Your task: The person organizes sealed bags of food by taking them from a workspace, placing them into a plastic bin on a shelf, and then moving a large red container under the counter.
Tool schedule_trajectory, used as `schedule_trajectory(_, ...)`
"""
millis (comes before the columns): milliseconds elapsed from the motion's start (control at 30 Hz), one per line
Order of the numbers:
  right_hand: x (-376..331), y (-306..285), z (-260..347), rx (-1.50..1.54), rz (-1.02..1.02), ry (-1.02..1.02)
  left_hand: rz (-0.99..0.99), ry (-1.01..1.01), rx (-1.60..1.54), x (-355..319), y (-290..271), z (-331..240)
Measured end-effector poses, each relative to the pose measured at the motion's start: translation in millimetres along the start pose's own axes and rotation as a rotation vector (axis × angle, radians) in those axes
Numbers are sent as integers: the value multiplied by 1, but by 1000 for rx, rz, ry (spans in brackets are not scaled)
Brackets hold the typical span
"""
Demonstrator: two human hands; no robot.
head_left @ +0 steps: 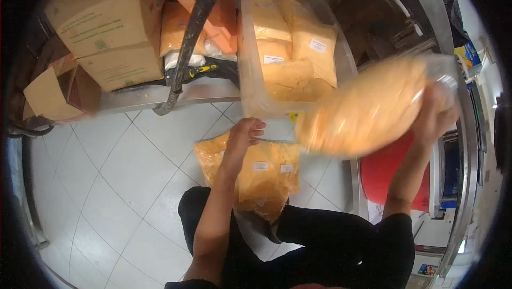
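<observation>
Two sealed clear bags of orange-yellow powder in play. Right hand (434, 113) closed on the top end of a raised bag (365, 107), blurred in the view, swung above and just right of the clear plastic bin (250, 65). Left hand (246, 131) down on the floor bags (261, 174), fingers curled over their upper edge; probably gripping, though hard to tell whether pinching or merely resting. Floor bags flat on the white tiled floor (106, 171), just in front of the knees in black trousers (298, 235).

Risks, as a judgement: one-handed hold at the bag's end, weight hanging below, so a slip or a split seam plausible, with powder across the tiles. Swinging bag close to the bin's rim; a knock could tip the bin or snag the film. Crouched stance on smooth tile, unsteady if powder spills underfoot.

Surroundings: bin packed with similar labelled bags, set on a low metal ledge. Cardboard boxes (101, 27) stacked at left, a dark hose (192, 33) running down across orange packs. Red surface (392, 174) beside the right forearm, steel edges curving at right. Cramped storage or kitchen back room, by the look.
</observation>
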State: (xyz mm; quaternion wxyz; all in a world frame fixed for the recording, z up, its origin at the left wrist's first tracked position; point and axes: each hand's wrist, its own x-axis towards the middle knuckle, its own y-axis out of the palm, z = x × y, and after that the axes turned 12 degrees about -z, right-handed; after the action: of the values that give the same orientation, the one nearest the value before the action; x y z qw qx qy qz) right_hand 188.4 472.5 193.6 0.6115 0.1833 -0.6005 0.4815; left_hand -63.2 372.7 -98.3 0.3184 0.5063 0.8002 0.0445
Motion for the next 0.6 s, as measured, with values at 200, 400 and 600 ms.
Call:
schedule_trajectory(200,-171,51,10,406,1407,153,-20,59,56,-11,3,-2)
schedule_trajectory(400,-303,84,-32,587,1492,16,-4,66,130,-28,7,-6)
schedule_trajectory(600,-86,105,28,576,1452,215,-40,63,176,-22,-3,4)
